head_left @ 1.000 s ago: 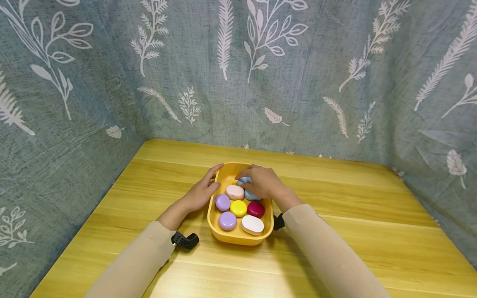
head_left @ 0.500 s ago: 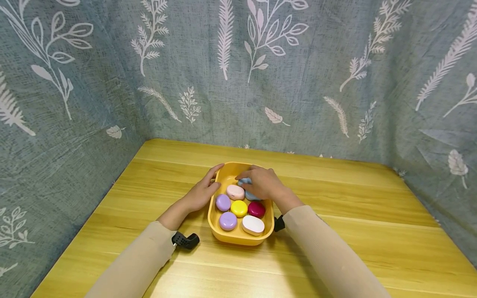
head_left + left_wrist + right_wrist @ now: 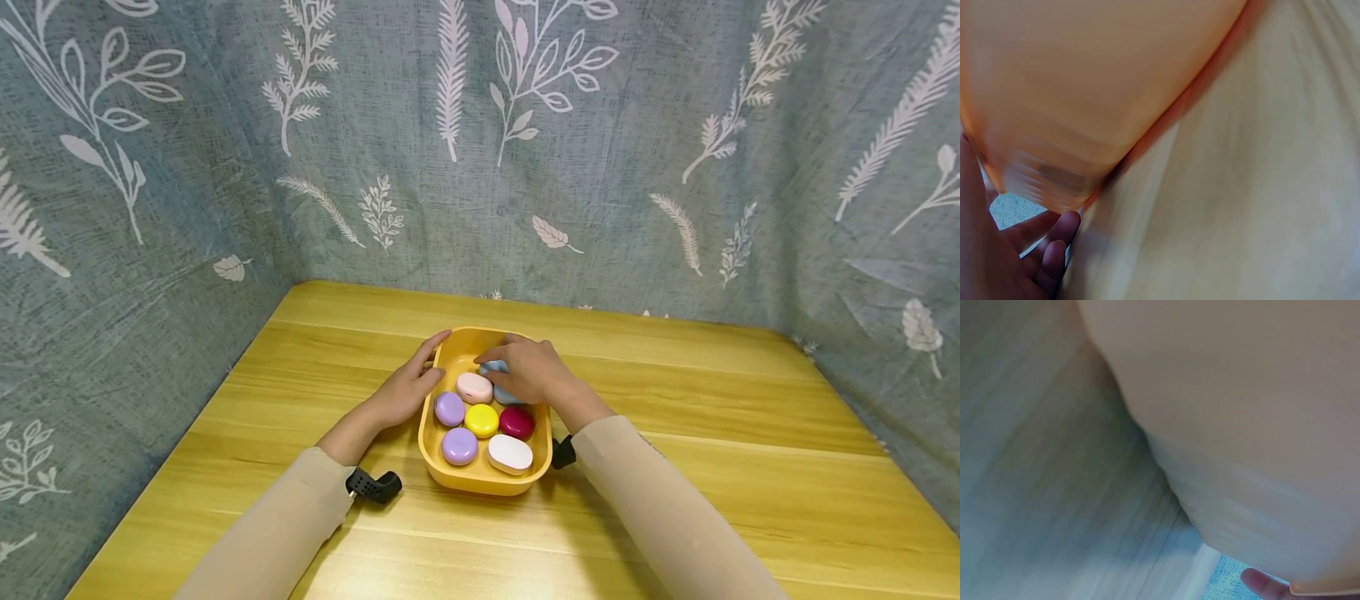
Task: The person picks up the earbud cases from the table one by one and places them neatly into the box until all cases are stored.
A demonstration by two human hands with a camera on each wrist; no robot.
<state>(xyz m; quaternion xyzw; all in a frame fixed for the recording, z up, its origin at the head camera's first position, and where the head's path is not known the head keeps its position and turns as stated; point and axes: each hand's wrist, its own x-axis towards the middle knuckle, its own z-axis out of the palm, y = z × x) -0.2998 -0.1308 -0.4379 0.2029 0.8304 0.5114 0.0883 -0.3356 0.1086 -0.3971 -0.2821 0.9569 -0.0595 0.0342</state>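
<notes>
In the head view a yellow plastic bin [image 3: 480,485] stands on the table, holding several glossy rounded cases that look like earbud cases. My left hand [image 3: 405,390] grips the bin's left side, its thumb at the rim; the left wrist view shows fingers [image 3: 1055,256] bent against the outer wall. Inside the far right of the bin, my right hand [image 3: 528,367] pinches a light blue case [image 3: 493,367] between thumb and forefinger. More light blue shows beneath that hand, partly covered. Close by lies a pale pink case [image 3: 475,387].
Nearer in the bin are two purple cases [image 3: 460,447], a yellow one [image 3: 482,421], a dark red one [image 3: 517,422] and a white oval one [image 3: 510,454]. Wooden tabletop [image 3: 712,400] surrounds the bin. A patterned blue-grey curtain [image 3: 480,208] hangs behind and at both sides.
</notes>
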